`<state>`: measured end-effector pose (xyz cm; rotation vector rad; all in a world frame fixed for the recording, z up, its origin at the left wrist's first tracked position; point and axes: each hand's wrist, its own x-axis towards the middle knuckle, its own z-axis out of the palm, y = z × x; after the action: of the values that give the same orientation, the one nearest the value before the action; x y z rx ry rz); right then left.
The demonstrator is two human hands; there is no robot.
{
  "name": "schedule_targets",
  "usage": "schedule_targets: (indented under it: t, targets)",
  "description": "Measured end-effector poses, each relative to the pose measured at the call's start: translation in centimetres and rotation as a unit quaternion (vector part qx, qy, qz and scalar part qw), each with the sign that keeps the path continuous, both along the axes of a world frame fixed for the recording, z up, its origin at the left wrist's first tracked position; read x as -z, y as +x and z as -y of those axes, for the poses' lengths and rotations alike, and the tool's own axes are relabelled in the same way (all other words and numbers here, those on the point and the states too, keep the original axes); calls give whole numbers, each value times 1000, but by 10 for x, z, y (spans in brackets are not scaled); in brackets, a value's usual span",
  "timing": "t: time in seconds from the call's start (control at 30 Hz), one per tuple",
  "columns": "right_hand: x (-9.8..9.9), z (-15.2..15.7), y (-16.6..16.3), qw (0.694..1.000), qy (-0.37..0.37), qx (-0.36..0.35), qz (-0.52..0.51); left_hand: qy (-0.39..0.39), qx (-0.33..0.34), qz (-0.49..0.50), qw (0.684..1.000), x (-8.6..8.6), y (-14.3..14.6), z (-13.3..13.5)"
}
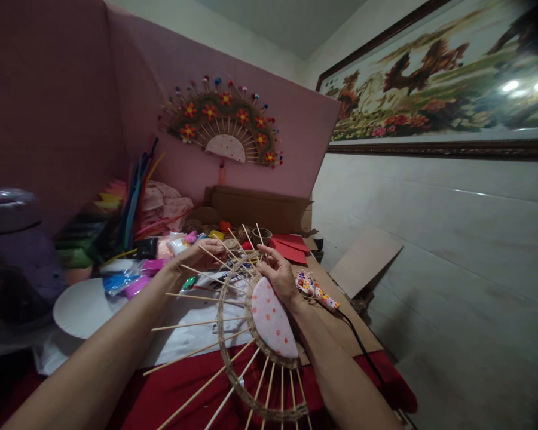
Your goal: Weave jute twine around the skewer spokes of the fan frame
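A fan-shaped frame (233,334) of thin wooden skewers fanned out from a pink dotted half-disc (271,319), with woven jute twine arcs across the sticks, lies tilted over the table in front of me. My left hand (201,254) grips the far skewers at the frame's top edge, fingers curled round them. My right hand (278,272) pinches at the twine and sticks near the top of the half-disc, fingers closed.
A finished fan with orange flowers (224,128) hangs on the pink backboard. Craft clutter sits behind: pipe cleaners (137,191), a cardboard box (257,209), red paper (291,246), a small cup (262,236), a white paper plate (83,307). A glue gun (316,292) with black cord lies right.
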<state>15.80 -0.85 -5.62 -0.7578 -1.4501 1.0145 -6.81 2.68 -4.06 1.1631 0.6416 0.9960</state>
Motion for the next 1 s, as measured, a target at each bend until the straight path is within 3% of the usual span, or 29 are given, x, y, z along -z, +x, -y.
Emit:
schedule_targets:
  t: [0.23, 0.7, 1.0]
  targets:
    - [1, 1, 2, 1000, 4, 6, 20, -1, 18, -3, 1000, 6, -3, -6]
    - [-1, 2, 0, 1000, 7, 14, 17, -14, 6, -19, 1000, -1, -1, 3]
    - [1, -5, 0, 997, -27, 1, -72, -15, -9, -20, 1000, -2, 1, 3]
